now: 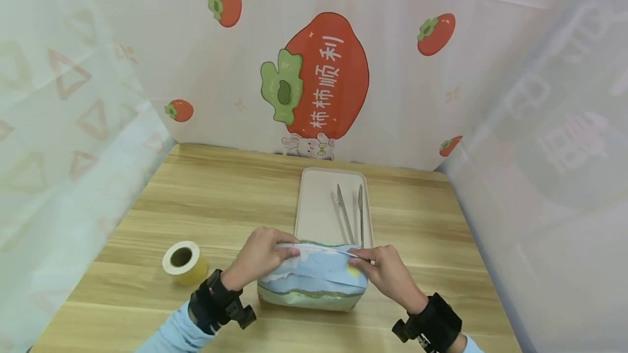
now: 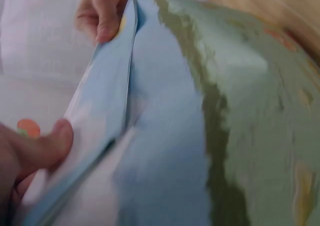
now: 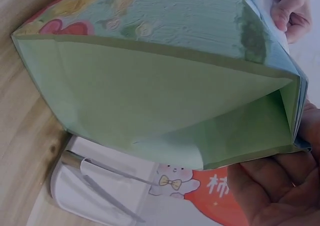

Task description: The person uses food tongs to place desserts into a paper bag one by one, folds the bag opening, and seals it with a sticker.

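A paper bag (image 1: 314,271) with a painted blue sky and green land stands on the table, its top edge folded over. My left hand (image 1: 265,249) pinches the left part of the fold, the thumb (image 2: 55,141) pressing on the near face. At the opposite end, my right hand (image 1: 385,271) pinches the fold between thumb and fingers. In the right wrist view, the plain green side panel (image 3: 130,90) is creased inward near the top, and the fingers of that hand (image 3: 280,186) curl behind the edge.
A pale rectangular tray (image 1: 316,195) lies behind the bag with two slim metal knives (image 1: 345,214) on it, partly hidden by the bag. A roll of tape (image 1: 188,271) stands to the left on the wooden table (image 1: 221,195). Printed cloth walls (image 1: 392,97) surround the table.
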Demonstrator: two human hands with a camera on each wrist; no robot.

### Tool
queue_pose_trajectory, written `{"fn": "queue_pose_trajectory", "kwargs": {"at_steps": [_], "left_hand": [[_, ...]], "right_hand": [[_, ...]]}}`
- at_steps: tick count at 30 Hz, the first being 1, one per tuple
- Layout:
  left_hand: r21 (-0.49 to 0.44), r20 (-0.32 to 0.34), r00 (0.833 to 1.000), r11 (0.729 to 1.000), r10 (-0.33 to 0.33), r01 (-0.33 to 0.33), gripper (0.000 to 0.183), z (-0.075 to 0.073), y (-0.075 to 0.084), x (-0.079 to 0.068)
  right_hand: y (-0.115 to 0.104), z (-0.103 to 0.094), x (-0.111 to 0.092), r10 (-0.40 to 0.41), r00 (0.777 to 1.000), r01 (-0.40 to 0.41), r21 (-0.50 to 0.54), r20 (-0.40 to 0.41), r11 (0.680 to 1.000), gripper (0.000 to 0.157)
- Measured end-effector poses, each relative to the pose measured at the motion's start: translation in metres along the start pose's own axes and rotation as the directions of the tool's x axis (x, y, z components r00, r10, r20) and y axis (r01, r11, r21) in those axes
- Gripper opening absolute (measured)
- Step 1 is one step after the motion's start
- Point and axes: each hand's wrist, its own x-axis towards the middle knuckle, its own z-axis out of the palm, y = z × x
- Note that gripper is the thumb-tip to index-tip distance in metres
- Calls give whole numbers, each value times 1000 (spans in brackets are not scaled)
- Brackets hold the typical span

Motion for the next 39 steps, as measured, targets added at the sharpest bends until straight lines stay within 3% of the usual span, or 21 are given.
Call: {"fn": "queue_pose_trajectory", "kwargs": {"at_steps": [4,8,11,16,19,24,26,28,31,34,37,39], "left_hand": [[-53,-53,999,999,-1,-2,11,-3,-5,-3],[-27,-96,993,997,75,-78,11,0,-8,-4],[-36,-59,994,995,90,-92,14,-4,-13,-5],[-55,39,998,998,39,-37,25,-15,-21,-14],[-29,0,997,997,73,-73,24,-13,-22,-18],[13,-134,985,994,108,-107,16,-6,-21,-17],[13,-138,986,995,97,-96,14,-7,-20,-17],[26,-99,992,997,77,-75,15,-10,-18,-18],[102,-32,997,993,67,-64,20,-16,-10,-18],[227,3,994,968,113,-111,26,-15,2,-16],[288,-21,990,949,138,-126,29,-6,10,-15],[284,-60,989,952,136,-114,27,0,13,-16]], "right_hand": [[0,-1,0,15,1000,-15,13,2,1000,20],[-1,-1,-2,34,999,-34,25,9,999,20],[-2,0,-3,45,999,-46,34,8,998,20],[-3,0,-6,43,998,-43,10,-34,999,19],[-4,-1,-7,43,998,-44,-9,-55,999,19],[-6,-2,-7,52,999,-52,3,-16,999,21],[-6,-4,-5,30,999,-30,-4,13,1000,22],[-9,-7,-2,-12,999,15,-67,51,998,22],[-23,-12,10,-76,988,103,-216,131,971,24],[-45,-8,27,-129,967,200,-341,219,919,29],[-62,7,41,-204,947,291,-397,248,870,29],[-69,17,45,-240,943,321,-429,231,844,22]]}}
